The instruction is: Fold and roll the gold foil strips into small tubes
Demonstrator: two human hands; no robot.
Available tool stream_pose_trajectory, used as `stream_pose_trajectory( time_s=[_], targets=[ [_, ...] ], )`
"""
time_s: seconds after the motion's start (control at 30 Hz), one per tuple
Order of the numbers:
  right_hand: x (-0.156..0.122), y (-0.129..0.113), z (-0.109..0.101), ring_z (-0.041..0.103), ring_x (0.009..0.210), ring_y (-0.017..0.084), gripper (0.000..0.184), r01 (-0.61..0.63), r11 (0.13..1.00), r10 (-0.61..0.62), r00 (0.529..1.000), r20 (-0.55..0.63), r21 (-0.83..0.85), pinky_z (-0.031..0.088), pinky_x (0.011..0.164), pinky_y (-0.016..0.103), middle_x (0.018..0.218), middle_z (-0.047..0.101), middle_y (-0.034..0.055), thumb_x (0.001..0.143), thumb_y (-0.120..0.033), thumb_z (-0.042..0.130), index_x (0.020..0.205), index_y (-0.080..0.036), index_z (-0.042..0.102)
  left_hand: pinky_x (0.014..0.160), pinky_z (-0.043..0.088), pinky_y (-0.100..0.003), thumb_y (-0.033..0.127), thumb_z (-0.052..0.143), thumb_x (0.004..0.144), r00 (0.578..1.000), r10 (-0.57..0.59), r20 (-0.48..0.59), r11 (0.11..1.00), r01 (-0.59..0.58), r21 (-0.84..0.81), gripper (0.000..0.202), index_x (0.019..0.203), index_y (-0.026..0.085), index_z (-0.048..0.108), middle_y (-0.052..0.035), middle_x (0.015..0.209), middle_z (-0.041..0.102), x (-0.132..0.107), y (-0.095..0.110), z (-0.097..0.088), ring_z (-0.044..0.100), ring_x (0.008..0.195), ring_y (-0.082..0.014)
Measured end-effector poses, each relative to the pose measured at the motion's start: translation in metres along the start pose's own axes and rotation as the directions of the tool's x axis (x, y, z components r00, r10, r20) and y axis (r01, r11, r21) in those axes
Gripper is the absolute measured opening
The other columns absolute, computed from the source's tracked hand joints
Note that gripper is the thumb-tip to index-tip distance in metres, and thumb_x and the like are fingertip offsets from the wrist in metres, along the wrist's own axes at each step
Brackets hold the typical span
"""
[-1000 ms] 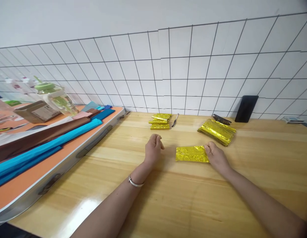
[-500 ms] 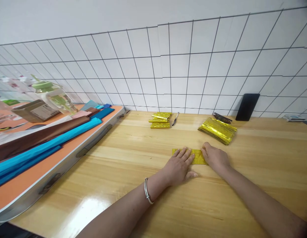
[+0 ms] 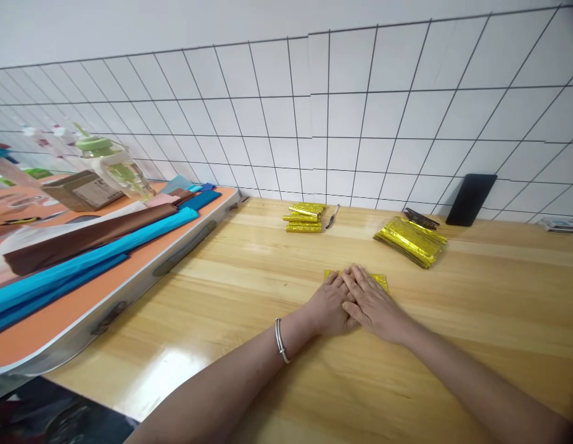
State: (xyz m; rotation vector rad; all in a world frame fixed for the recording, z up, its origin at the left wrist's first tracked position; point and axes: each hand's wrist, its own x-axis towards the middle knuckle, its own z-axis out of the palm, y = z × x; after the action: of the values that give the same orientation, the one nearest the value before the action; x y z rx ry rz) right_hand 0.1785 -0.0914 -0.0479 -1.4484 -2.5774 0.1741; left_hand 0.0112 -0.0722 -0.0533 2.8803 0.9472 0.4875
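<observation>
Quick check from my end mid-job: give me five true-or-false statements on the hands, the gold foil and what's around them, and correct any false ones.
1. The right hand overlaps the left hand over a gold foil piece. True.
2. The bracelet is on the right wrist. False: the bracelet is on the left wrist.
3. The pen lies just right of the smaller gold pile. True.
4. The black slab lies flat. False: the black slab stands leaning toward the wall.
5. The cardboard box is right of both hands. False: the cardboard box is far to their left, over the orange surface.
</observation>
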Motion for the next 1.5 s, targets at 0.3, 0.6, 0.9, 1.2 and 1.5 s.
stream_pose_trajectory(
  time_s=[0.3,0.6,0.9,1.2,1.5],
  targets=[
    [-0.008,0.022,0.007,0.008,0.137,0.025,0.071,-0.047,0.993,0.047,0.999,0.004,-0.112,0.016,0.11,0.045,0.15,0.01,0.0103,0.089,-0.057,0.023,0.145,-0.015,0.008,0.106,0.016,-0.049,0.069,0.038,0.076,0.998,-0.018,0.066,0.999,0.015,0.047,0.077,0.138,0.024,0.03,-0.0139,0.148,0.017,-0.009,-0.011,-0.014,0.014,0.136,-0.0335],
    [-0.027,0.039,0.002,0.009,0.137,0.025,0.072,-0.047,0.988,0.047,0.999,-0.003,-0.15,0.017,0.11,0.043,0.15,0.011,0.0103,0.089,-0.057,0.025,0.144,-0.014,0.011,0.108,0.016,-0.039,0.07,0.031,0.079,0.991,-0.042,0.129,0.999,0.038,0.036,0.086,0.14,0.01,0.022,-0.0173,0.146,0.023,-0.034,-0.028,-0.029,0.015,0.137,-0.0263],
    [-0.025,0.035,-0.003,0.011,0.137,0.026,0.073,-0.037,0.985,0.039,0.999,0.011,-0.168,0.019,0.11,0.043,0.149,0.016,0.0119,0.088,-0.058,0.027,0.143,-0.012,0.017,0.108,0.022,-0.037,0.058,0.021,0.089,0.989,-0.064,0.135,0.994,0.074,-0.075,0.068,0.135,0.01,0.034,-0.0153,0.142,0.033,-0.003,-0.038,-0.055,0.023,0.135,-0.024],
    [-0.025,0.034,-0.001,0.011,0.137,0.026,0.072,-0.049,0.98,0.049,0.999,-0.009,-0.19,0.021,0.109,0.046,0.148,0.017,0.0148,0.088,-0.056,0.029,0.144,-0.012,0.014,0.109,0.019,-0.036,0.055,0.023,0.091,0.985,0.12,0.124,0.983,-0.1,-0.154,0.063,0.139,0.016,0.026,-0.0101,0.145,0.028,0.05,-0.023,-0.025,0.021,0.135,-0.0207],
    [-0.02,0.041,-0.013,0.011,0.137,0.025,0.072,-0.034,0.99,0.044,0.996,0.077,-0.135,0.021,0.11,0.045,0.149,0.014,0.0126,0.088,-0.057,0.029,0.144,-0.013,0.014,0.111,0.012,-0.039,0.06,0.025,0.087,0.993,0.072,0.097,0.997,-0.067,-0.046,0.073,0.141,0.012,0.022,-0.0135,0.147,0.021,0.011,-0.033,-0.017,0.013,0.137,-0.0248]
  ],
)
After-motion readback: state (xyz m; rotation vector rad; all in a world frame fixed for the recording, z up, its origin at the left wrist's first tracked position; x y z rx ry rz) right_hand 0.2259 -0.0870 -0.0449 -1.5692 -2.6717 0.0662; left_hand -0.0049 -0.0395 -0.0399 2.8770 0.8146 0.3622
